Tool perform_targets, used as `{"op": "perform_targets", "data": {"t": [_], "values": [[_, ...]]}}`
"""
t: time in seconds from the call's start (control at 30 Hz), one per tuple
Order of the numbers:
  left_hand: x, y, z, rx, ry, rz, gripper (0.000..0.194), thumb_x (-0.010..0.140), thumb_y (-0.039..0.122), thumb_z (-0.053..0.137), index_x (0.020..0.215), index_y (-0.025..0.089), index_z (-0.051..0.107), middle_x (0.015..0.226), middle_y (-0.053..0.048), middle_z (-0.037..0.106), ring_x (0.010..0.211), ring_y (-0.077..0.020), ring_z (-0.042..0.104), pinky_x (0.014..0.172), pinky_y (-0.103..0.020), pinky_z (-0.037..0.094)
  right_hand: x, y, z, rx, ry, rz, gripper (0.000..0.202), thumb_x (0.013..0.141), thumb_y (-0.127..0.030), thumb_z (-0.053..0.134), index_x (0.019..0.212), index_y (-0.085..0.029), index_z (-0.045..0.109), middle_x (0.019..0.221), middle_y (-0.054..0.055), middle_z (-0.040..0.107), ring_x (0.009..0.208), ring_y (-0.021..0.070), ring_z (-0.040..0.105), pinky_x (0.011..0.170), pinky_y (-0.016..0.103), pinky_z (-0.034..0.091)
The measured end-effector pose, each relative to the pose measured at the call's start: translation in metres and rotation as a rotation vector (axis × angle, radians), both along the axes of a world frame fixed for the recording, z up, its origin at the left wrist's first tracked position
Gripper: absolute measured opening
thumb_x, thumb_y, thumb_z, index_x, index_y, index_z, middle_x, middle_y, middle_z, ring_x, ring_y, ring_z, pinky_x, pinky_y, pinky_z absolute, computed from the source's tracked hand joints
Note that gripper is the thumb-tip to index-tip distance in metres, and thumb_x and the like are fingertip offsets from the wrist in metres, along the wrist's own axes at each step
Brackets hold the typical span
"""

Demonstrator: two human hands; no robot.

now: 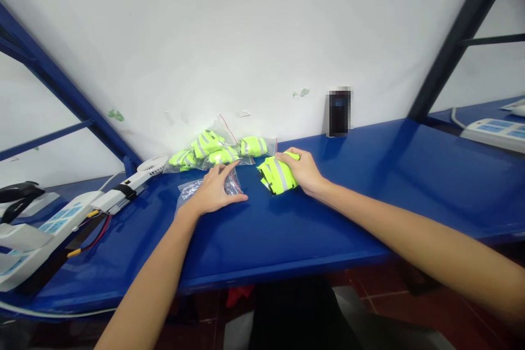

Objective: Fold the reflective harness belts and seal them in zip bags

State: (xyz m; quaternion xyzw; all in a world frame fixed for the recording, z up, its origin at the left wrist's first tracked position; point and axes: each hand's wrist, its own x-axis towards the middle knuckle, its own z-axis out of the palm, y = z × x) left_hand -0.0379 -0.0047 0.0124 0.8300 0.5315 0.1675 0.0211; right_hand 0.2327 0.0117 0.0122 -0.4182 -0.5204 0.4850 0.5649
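Note:
My right hand [302,171] grips a folded neon-yellow bundle [279,175] with grey reflective strips, just above or on the blue table. Over a clear plastic bag [189,190] rests my left hand [216,188], its thumb and fingers spread apart; part of the bag is hidden beneath it. Behind both hands, against the wall, lie several similar yellow bundles in clear bags with red seal lines, among them one at the left [206,143] and one at the right [253,146].
On the left of the blue table [279,246] are a small white fan [152,164], a white power strip [61,224] and wires with yellow connectors [84,252]. A blurred dark object [339,112] leans on the wall. Another power strip [498,132] lies far right.

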Motion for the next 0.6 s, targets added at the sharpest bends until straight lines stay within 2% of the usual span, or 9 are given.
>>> {"op": "perform_targets", "data": {"t": [0.13, 0.23, 0.37, 0.47, 0.6], "values": [[0.034, -0.011, 0.003, 0.153, -0.085, -0.090, 0.101, 0.068, 0.068, 0.071, 0.152, 0.033, 0.029, 0.139, -0.013, 0.042, 0.129, -0.0362, 0.047, 0.106, -0.054, 0.040, -0.005, 0.002, -0.004, -0.073, 0.148, 0.065, 0.034, 0.067, -0.043, 0.077, 0.065, -0.019, 0.053, 0.063, -0.003, 0.056, 0.056, 0.0120, 0.050, 0.052, 0.025, 0.039], [0.057, -0.019, 0.003, 0.294, -0.118, -0.137, 0.104, 0.068, 0.067, 0.073, 0.153, 0.029, 0.027, 0.140, -0.015, 0.041, 0.129, -0.0356, 0.046, 0.108, -0.054, 0.039, -0.008, 0.003, -0.006, -0.089, 0.229, 0.060, 0.033, 0.066, -0.041, 0.079, 0.067, -0.019, 0.054, 0.065, -0.003, 0.056, 0.058, 0.0123, 0.051, 0.054, 0.026, 0.041], [0.076, -0.027, 0.002, 0.486, 0.040, -0.174, 0.096, 0.070, 0.060, 0.074, 0.150, 0.025, 0.034, 0.143, -0.021, 0.039, 0.133, -0.0397, 0.041, 0.110, -0.060, 0.032, -0.014, -0.001, -0.007, -0.130, 0.320, 0.033, 0.034, 0.063, -0.041, 0.079, 0.069, -0.019, 0.054, 0.066, -0.003, 0.056, 0.060, 0.0131, 0.052, 0.056, 0.026, 0.043], [0.083, -0.031, 0.001, 0.560, 0.158, -0.150, 0.087, 0.075, 0.054, 0.072, 0.149, 0.025, 0.038, 0.143, -0.022, 0.040, 0.135, -0.0406, 0.039, 0.112, -0.063, 0.026, -0.020, -0.007, -0.010, -0.112, 0.291, 0.005, 0.035, 0.066, -0.043, 0.076, 0.066, -0.020, 0.051, 0.062, -0.005, 0.052, 0.058, 0.0121, 0.050, 0.054, 0.025, 0.041], [0.088, -0.031, -0.001, 0.600, 0.209, -0.117, 0.080, 0.080, 0.054, 0.067, 0.149, 0.026, 0.040, 0.140, -0.021, 0.046, 0.130, -0.0383, 0.046, 0.112, -0.062, 0.025, -0.021, -0.010, -0.013, -0.013, 0.116, -0.078, 0.032, 0.072, -0.044, 0.072, 0.066, -0.019, 0.052, 0.062, -0.005, 0.051, 0.059, 0.0117, 0.047, 0.054, 0.025, 0.039]]}}
